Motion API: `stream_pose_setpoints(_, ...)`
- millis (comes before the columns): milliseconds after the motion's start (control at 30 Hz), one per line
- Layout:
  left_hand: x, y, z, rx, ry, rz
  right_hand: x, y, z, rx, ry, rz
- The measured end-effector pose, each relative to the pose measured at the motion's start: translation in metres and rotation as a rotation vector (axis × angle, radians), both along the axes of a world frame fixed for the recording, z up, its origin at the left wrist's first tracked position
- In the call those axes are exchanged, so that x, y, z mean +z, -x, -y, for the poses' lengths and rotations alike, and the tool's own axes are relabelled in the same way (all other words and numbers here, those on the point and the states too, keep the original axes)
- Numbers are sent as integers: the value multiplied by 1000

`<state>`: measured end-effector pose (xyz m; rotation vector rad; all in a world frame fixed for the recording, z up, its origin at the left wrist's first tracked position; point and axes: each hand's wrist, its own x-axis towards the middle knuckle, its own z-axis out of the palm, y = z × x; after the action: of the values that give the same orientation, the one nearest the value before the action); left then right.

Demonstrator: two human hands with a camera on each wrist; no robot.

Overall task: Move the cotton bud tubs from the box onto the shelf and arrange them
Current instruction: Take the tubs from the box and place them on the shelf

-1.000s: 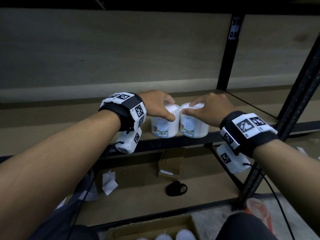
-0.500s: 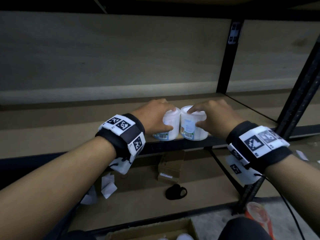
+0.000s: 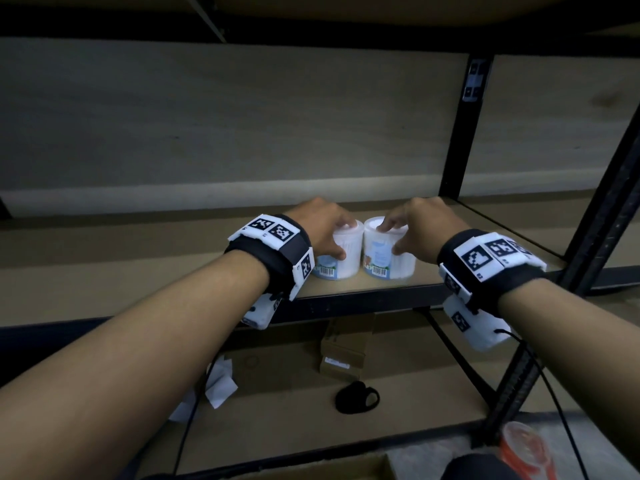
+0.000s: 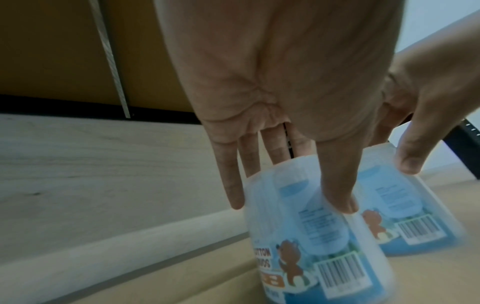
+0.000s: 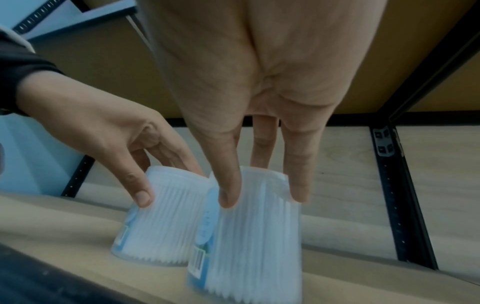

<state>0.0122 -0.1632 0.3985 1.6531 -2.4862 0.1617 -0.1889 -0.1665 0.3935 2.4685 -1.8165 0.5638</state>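
Two white cotton bud tubs with blue labels stand side by side on the brown shelf board [image 3: 138, 271], just behind its front edge. My left hand [image 3: 341, 239] grips the left tub [image 3: 343, 265] from above, thumb on its front and fingers over the lid. My right hand [image 3: 391, 237] grips the right tub [image 3: 388, 263] the same way. In the left wrist view the left hand [image 4: 291, 207] holds the left tub [image 4: 311, 236] beside the right tub [image 4: 405, 205]. In the right wrist view the right hand [image 5: 262, 199] holds the right tub [image 5: 254, 236], with the left tub [image 5: 161, 222] behind it.
A black upright post [image 3: 465, 126] stands behind the tubs and another post [image 3: 595, 220] at the right. On the lower shelf lie a small cardboard carton [image 3: 343, 348], a black mask [image 3: 356, 398] and white paper [image 3: 218, 382]. The cardboard box's rim [image 3: 311, 471] shows at the bottom edge.
Both hands have carried the tubs from the shelf's front edge a little further in, and the tubs now stand on the board.
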Motion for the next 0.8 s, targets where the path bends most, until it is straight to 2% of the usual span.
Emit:
stream_pose_setpoints(400, -6, -5, 57, 25, -1, -104, 3, -13, 67, -10, -74, 6)
stream_pose_setpoints(633, -13, -9, 97, 63, 9, -140, 9, -18, 113, 14, -89, -92)
stream_pose_setpoints(800, -16, -13, 122, 74, -21, -198, 3, -20, 146, -7, -94, -85)
